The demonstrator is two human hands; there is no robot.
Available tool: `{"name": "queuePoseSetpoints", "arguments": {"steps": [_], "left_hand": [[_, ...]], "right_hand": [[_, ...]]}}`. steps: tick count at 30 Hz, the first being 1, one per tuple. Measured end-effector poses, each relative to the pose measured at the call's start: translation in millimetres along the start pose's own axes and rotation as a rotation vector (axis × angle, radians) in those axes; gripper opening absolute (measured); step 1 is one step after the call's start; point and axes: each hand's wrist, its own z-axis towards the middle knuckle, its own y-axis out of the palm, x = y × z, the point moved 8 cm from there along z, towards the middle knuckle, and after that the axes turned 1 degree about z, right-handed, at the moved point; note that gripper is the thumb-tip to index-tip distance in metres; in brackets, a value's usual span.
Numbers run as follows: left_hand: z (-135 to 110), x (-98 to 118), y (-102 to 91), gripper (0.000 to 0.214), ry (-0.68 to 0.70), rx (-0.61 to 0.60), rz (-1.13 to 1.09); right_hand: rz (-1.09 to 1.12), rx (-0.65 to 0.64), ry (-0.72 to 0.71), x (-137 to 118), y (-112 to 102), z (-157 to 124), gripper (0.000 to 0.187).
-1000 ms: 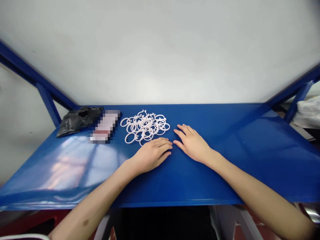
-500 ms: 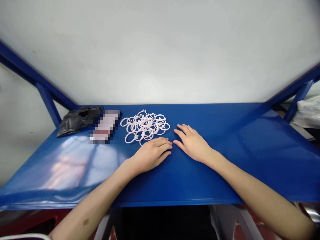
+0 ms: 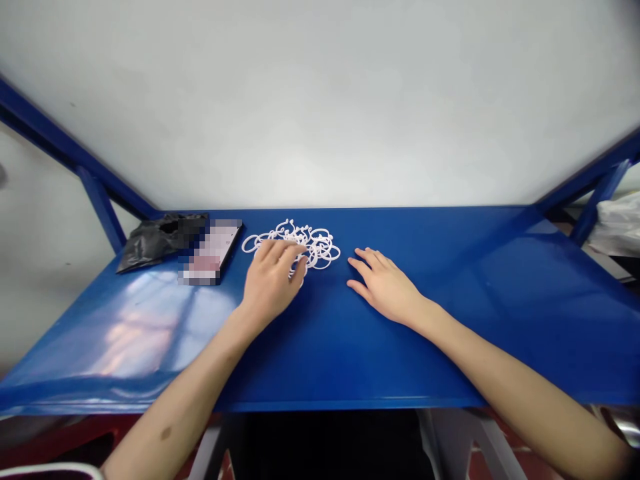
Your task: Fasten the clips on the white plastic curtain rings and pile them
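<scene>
A pile of several white plastic rings lies on the blue shelf top near the back, left of centre. My left hand rests palm down over the near left part of the pile, fingers stretched out and slightly curled over the rings; the rings under it are hidden. My right hand lies flat on the blue surface just right of the pile, fingers spread, holding nothing.
A blurred flat rectangular object lies left of the rings, with a crumpled black bag beyond it at the back left corner. Blue frame struts rise at both sides. A white bag sits off the shelf at right.
My left hand has moved forward and left from beside my right hand onto the ring pile. My right hand has stayed in place.
</scene>
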Motion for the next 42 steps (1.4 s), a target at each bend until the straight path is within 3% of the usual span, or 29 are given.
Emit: {"name": "queuePoseSetpoints", "arguments": {"steps": [4,8,12,14,20,24,33,39,42], "left_hand": [[-5,-30,12.5,0.015,-0.088,-0.096,0.162],[-5,-32,11.4,0.012,-0.069,-0.074,0.158],[1,-11,-9.0,0.007,0.011,0.064,0.106],[2,5,-14.2,0.011,0.087,0.074,0.035],[-10,56,-0.7,0.013,0.414,-0.083,-0.103],[-17,68,10.2,0.01,0.486,-0.149,-0.1],[-13,49,3.2,0.011,0.193,0.016,-0.372],[-12,26,10.6,0.016,-0.067,-0.007,-0.426],[-11,24,16.0,0.013,-0.079,-0.08,-0.461]], "right_hand": [[0.0,-0.013,-0.002,0,0,0,0.052],[-0.015,-0.024,-0.004,0,2,0,0.052],[0.012,0.002,0.002,0,1,2,0.051],[0.066,0.051,-0.017,-4,-5,2,0.048],[0.452,0.253,-0.092,-17,-30,-2,0.036],[0.547,0.288,-0.109,-21,-26,-5,0.028],[0.583,0.457,-0.139,-21,-40,-9,0.014],[0.596,0.42,-0.167,-23,-39,-9,0.015],[0.589,0.416,-0.195,-24,-36,-9,0.016]]}}
